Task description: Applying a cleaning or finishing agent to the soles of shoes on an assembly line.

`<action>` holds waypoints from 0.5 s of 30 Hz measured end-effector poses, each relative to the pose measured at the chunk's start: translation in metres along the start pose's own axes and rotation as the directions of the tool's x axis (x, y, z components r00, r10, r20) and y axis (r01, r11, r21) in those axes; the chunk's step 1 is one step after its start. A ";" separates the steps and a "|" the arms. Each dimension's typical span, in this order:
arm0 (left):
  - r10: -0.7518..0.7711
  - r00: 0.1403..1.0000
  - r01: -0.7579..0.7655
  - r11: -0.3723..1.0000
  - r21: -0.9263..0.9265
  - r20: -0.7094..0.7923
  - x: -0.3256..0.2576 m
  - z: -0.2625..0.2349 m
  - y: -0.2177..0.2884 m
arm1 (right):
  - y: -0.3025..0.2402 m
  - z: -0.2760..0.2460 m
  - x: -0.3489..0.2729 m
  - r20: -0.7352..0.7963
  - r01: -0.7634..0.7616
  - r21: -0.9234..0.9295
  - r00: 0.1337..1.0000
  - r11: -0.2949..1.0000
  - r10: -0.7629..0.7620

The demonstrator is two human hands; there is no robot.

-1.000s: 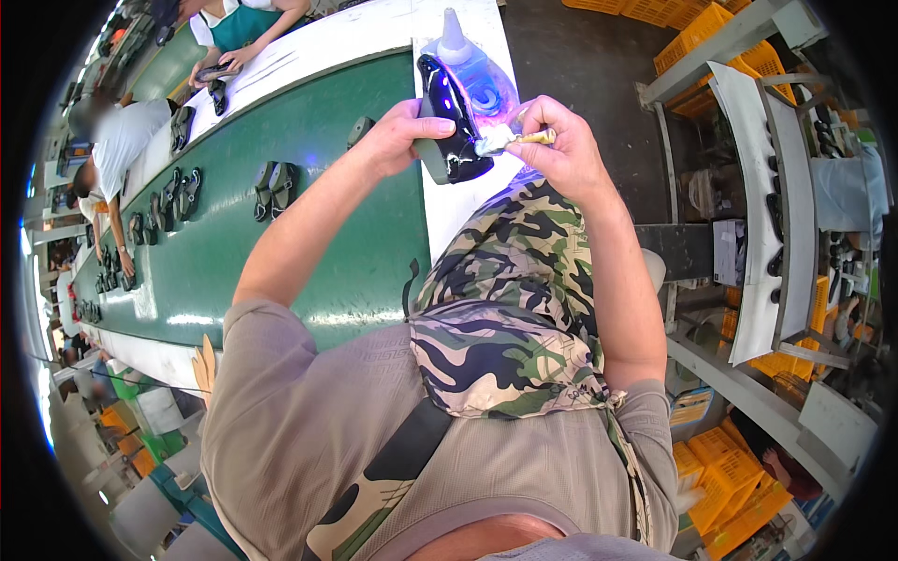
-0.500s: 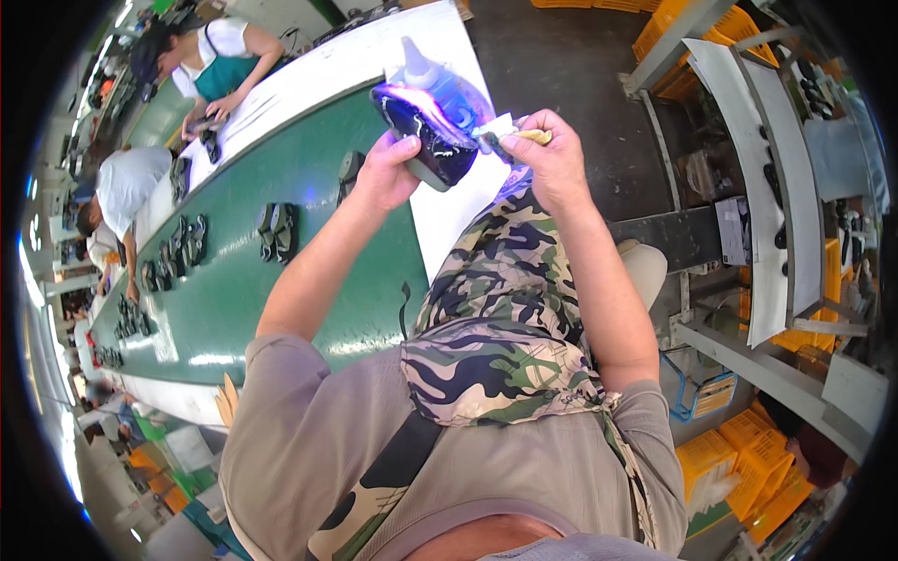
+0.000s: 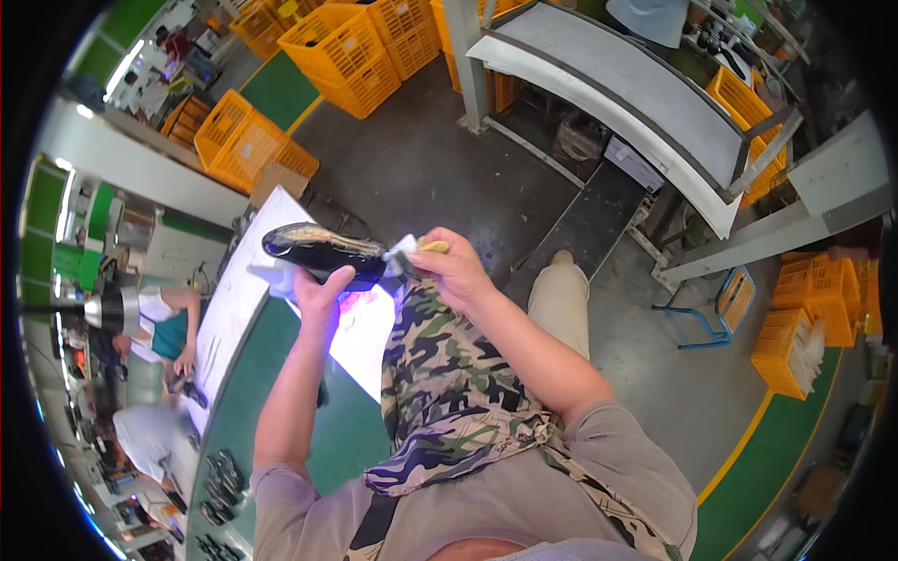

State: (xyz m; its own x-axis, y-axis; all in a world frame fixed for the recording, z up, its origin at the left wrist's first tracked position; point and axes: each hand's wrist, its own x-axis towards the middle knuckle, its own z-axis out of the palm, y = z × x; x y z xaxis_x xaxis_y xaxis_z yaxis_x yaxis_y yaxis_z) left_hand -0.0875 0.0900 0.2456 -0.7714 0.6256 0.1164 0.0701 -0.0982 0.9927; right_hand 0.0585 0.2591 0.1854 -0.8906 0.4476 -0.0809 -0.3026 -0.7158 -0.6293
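Note:
My left hand (image 3: 321, 292) is wrapped round a glossy black shoe (image 3: 323, 252), its thumb pressed on the near side. The shoe is tilted with its pale, wet-looking underside edge turned up. A small yellow-handled brush (image 3: 432, 247) with a whitish middle is pinched in my right hand (image 3: 456, 271). Its head is at the shoe's right end; whether it touches cannot be made out. Behind the shoe, a pale translucent bottle (image 3: 271, 278) stands partly hidden on the white table surface (image 3: 367, 351), under a violet glow.
Several dark shoes (image 3: 223, 481) sit on the green tabletop (image 3: 276, 411) at left. Two co-workers are beyond it, one handling a dark shoe (image 3: 192, 391). Orange crates (image 3: 341, 56) stand ahead. At right are a white-topped rack (image 3: 608, 65) and a blue-framed stool (image 3: 716, 313).
My view has swung right, bringing more floor and crates into sight. The shoe has turned so its underside edge faces up more. Both hands keep their hold on shoe and brush.

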 end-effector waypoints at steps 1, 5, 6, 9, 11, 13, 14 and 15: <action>-0.005 1.000 0.005 1.000 0.012 -0.002 0.012 0.016 0.004 | -0.012 -0.010 -0.004 -0.081 -0.001 0.087 0.997 0.996 0.008; -0.085 0.987 0.068 0.991 0.119 0.136 0.075 0.086 0.008 | -0.016 -0.092 -0.009 -0.295 0.028 0.200 0.955 0.979 0.033; -0.085 0.982 0.064 0.990 0.129 0.166 0.094 0.100 -0.002 | -0.012 -0.113 -0.010 -0.358 0.018 0.209 0.932 0.978 0.059; -0.143 0.955 0.078 0.967 0.244 0.259 0.152 0.175 0.002 | -0.003 -0.158 -0.018 -0.475 0.022 0.248 0.874 0.969 0.102; -0.124 0.944 0.013 0.939 0.343 0.306 0.198 0.225 -0.004 | 0.002 -0.175 -0.020 -0.507 0.054 0.252 0.858 0.966 0.084; -0.058 0.932 -0.112 0.894 0.433 0.359 0.238 0.285 -0.002 | 0.013 -0.199 -0.018 -0.559 0.069 0.236 0.826 0.969 0.077; -0.021 0.925 -0.180 0.854 0.487 0.379 0.256 0.314 0.000 | 0.012 -0.206 -0.015 -0.556 0.072 0.244 0.827 0.967 0.079; -0.065 0.922 -0.179 0.802 0.569 0.382 0.271 0.343 0.009 | 0.008 -0.207 -0.015 -0.577 0.070 0.233 0.813 0.970 0.080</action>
State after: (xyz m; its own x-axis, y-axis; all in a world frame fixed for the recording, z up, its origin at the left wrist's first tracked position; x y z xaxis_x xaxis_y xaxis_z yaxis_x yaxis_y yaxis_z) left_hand -0.0795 0.5241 0.2970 -0.4744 0.8786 0.0548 0.5545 0.2498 0.7938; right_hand 0.1395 0.3579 0.0219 -0.5519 0.6159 -0.5623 -0.4354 -0.7878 -0.4355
